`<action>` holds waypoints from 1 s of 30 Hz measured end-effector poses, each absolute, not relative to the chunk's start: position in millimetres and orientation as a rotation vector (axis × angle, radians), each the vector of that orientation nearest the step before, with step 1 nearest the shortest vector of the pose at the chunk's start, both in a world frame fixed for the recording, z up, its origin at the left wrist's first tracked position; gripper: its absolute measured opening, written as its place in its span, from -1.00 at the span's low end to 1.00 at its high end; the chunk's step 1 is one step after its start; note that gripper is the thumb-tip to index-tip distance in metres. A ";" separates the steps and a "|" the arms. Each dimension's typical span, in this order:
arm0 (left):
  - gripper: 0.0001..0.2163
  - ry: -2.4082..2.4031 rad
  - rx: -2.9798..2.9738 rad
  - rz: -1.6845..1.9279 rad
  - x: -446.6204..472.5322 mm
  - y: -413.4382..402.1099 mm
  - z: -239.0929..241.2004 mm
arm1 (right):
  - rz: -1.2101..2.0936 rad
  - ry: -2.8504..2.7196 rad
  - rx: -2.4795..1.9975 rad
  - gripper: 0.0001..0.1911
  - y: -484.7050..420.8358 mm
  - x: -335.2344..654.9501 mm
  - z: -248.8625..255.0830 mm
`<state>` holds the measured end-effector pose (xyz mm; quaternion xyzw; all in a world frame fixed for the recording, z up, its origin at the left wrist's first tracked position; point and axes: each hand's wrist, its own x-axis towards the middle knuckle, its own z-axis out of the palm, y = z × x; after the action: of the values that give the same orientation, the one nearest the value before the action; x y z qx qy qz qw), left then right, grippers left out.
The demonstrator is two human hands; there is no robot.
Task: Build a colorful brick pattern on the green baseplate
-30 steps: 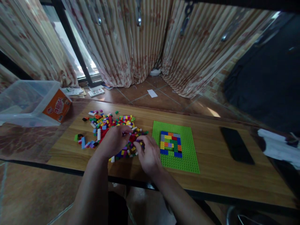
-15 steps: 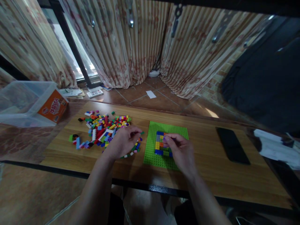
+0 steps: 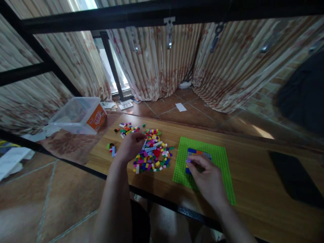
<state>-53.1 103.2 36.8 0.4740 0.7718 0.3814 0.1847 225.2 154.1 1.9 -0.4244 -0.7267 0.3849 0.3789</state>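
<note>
One purple brick (image 3: 188, 161) is clamped between the thumb and forefinger of the right hand (image 3: 208, 175), at the left side of the mosaic (image 3: 193, 150) on the green plate (image 3: 225, 168). Whether the brick touches the mosaic or is held above it cannot be determined.

Likely faults and causes:
- Misalignment: the right hand covers much of the mosaic, so a tilted or offset brick may go unnoticed.
- Dropped brick: only the fingertips grip it; uneven pressure could cause a slip.
- Plate shift: neither hand appears to steady the plate on the bench (image 3: 253, 182); sideways force could slide it.
- Scattered parts: the left forearm crosses the bench beside the loose pile (image 3: 154, 153); a wide sweep could push bricks over the near edge.

Pose: the right forearm enters from the lower right, and the hand angles up and left with its fingers bent. The left forearm rises from the bottom. The left hand (image 3: 131, 146) is over the pile, fingers curled rightward; whether its fingertips are together, apart or gripping a brick cannot be determined.
</note>
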 end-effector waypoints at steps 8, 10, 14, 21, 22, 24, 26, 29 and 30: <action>-0.84 2.132 1.409 0.655 -51.7 90.9 45.5 | 0.806 -2.107 -0.874 -0.86 139.3 179.6 -9.7; -0.84 2.132 1.444 0.552 -45.8 90.2 44.9 | 0.816 -2.075 -0.850 -0.85 139.1 168.7 -13.0; -0.77 2.183 1.566 0.436 -34.2 92.5 42.1 | 0.852 -2.018 -0.841 -0.83 138.6 148.4 -16.9; -0.81 2.292 1.560 0.344 -27.5 94.3 38.9 | 0.826 -2.017 -0.869 -0.79 138.3 136.6 -20.2; -0.81 2.298 1.561 0.358 -27.3 93.9 38.1 | 0.830 -2.025 -0.873 -0.79 138.2 137.2 -19.8; -0.82 2.292 1.571 0.409 -28.2 93.1 37.3 | 0.839 -2.033 -0.878 -0.79 137.9 139.2 -17.7; -0.86 2.239 1.581 0.490 -30.8 92.1 38.4 | 0.840 -2.018 -0.879 -0.79 137.5 141.8 -14.3; -0.90 2.056 1.556 0.640 -34.9 91.2 43.6 | 0.845 -1.983 -0.864 -0.81 137.0 147.2 -7.7; -0.87 1.977 1.533 0.694 -35.0 91.3 45.8 | 0.851 -1.973 -0.851 -0.81 136.8 149.5 -5.2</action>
<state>-35.0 91.3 45.8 0.5687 0.7332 0.2576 0.2695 149.5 136.8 -5.2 -0.3368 -0.7811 0.3368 0.4037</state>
